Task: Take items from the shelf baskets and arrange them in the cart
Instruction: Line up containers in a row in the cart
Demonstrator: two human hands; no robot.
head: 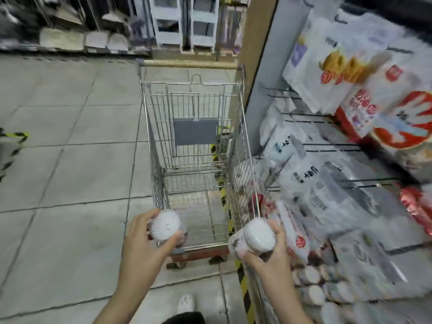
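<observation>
With left hand (149, 239) curled round one tub (166, 225) over near cart (243, 127) edge and right hand (268, 251) gripping another tub (257, 235) outside right wall, risk of dropping outside wire basket.

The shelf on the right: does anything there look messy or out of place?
Yes. The bagged goods lie tilted and overlapping rather than in rows, some leaning out toward the cart. Blur hides any damage or spills.
</observation>
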